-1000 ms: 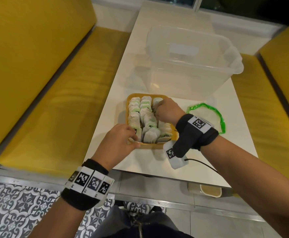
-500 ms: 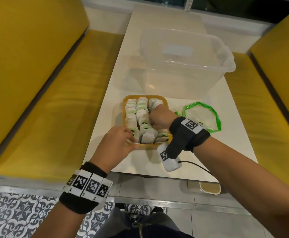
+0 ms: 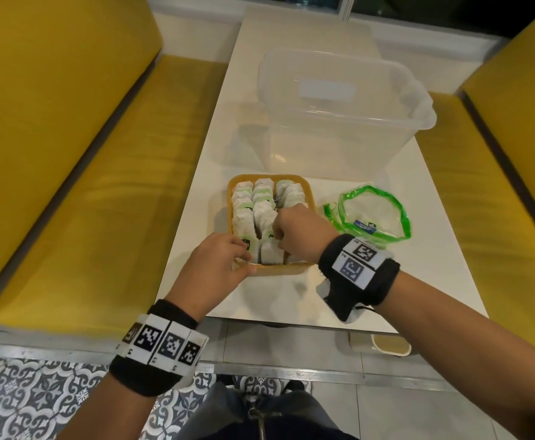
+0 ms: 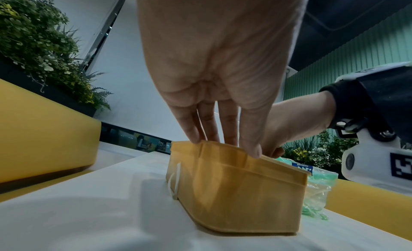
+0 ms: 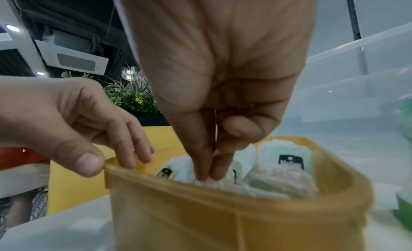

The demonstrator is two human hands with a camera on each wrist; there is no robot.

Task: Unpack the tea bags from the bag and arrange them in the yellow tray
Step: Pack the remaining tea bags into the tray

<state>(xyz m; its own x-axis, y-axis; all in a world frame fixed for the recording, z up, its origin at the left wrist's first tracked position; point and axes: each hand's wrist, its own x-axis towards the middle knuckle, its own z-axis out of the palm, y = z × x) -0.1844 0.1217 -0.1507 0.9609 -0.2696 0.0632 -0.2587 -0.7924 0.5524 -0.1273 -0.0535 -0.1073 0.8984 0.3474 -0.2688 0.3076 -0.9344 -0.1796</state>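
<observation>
Head view shows the tea bags (image 3: pixel 261 211), soft white paper pouches with pale green tags, packed upright in three rows inside the yellow tray (image 3: pixel 310 193). That tray is a smooth, rounded-corner plastic rectangle whose long axis runs away from the person, and it sits on the glossy white surface (image 3: pixel 434 249) near its front edge. From the right wrist view, the tags carry a small dark printed label and the pouches look crinkled. The right hand (image 3: pixel 298 231) reaches down into the near part of the tray, its grip closed in a pinch: thumb and fingertips (image 5: pixel 201 173) press together on a tea bag in the middle row. The left hand (image 3: pixel 215 268) steadies the near left corner, thumb outside the rim and fingers over its edge, a grip closed on the tray. Just right of the tray lies the bag (image 3: pixel 372 214), thin clear film with a bright green rim, collapsed flat with its mouth open. Beyond both stands a clear plastic bin (image 3: pixel 339 109), frosted and box-shaped. Yellow padded benches (image 3: pixel 94 173) flank the surface.
</observation>
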